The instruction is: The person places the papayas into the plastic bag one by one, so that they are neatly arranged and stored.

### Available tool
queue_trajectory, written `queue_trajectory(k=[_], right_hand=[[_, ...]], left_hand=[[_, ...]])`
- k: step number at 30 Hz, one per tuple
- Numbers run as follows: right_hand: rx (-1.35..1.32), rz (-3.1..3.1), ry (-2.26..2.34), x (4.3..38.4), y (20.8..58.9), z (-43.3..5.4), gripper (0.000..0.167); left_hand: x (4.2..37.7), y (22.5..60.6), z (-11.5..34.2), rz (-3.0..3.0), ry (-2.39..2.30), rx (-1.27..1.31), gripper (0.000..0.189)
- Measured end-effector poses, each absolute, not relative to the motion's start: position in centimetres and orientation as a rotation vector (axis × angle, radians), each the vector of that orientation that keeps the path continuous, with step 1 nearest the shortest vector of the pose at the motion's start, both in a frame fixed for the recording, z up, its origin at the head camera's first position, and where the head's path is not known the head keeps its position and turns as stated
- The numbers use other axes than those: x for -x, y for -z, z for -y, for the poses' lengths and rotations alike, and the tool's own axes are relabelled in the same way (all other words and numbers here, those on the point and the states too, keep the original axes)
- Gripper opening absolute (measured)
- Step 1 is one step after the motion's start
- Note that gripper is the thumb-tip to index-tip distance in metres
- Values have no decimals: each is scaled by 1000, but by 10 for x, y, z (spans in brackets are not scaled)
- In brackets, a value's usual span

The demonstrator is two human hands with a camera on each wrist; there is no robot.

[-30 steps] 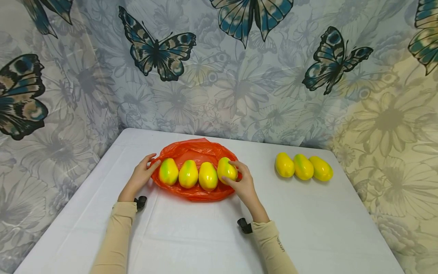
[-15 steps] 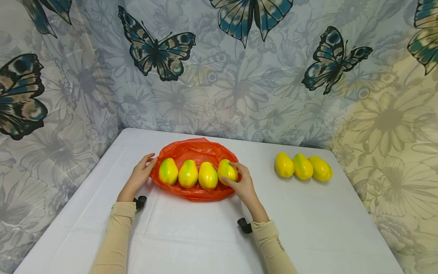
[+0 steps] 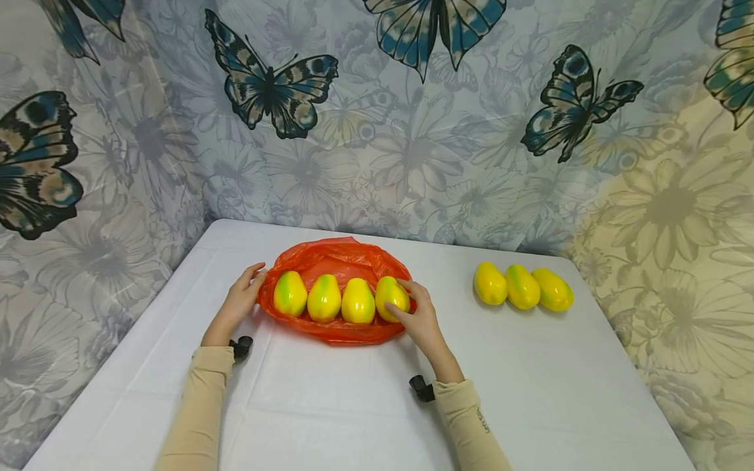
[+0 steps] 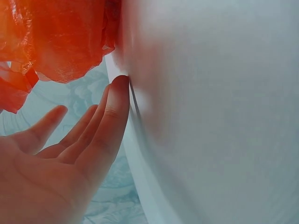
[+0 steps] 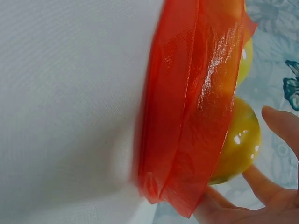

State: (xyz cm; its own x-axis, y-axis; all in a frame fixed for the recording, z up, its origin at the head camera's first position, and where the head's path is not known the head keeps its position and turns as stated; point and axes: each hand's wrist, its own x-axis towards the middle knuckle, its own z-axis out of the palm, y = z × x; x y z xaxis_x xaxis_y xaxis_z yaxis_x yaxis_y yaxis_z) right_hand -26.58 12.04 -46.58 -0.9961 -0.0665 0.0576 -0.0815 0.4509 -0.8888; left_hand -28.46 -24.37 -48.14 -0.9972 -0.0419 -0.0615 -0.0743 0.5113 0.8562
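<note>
Several glossy yellow-green mangoes stand in a row in a crumpled red plastic bag (image 3: 336, 248) spread wide on the table. My left hand (image 3: 238, 301) is at the bag's left side, fingers extended; in the left wrist view, a gap separates the fingertips (image 4: 120, 84) from the red plastic (image 4: 70, 37). At the other end of the row, my right hand (image 3: 419, 317) is spread around the rightmost mango (image 3: 389, 291). The right wrist view has the thumb slightly off that mango (image 5: 240, 144), with fingers lying along its far side, partly hidden by the bag.
Three more mangoes (image 3: 522, 286) lie close together at the right rear of the white-covered table (image 3: 330, 405). A butterfly-patterned cloth (image 3: 412, 163) hangs behind the table and at both sides.
My left hand has drawn back a little to the left from the bag's edge. The right fingers have loosened and slid slightly right on the rightmost mango, which has settled a little lower.
</note>
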Motion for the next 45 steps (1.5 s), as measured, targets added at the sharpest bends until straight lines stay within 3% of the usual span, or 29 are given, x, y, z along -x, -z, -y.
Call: queue_trajectory(k=[30,45], right_hand=[[-130,2565,-1627,261,460,-128,51],[-67,2412,-1687,264,458,-163,43]], left_hand=[[285,480,244,-2658,-1551,164,61],[283,480,244,-2698,-1505,104,63]])
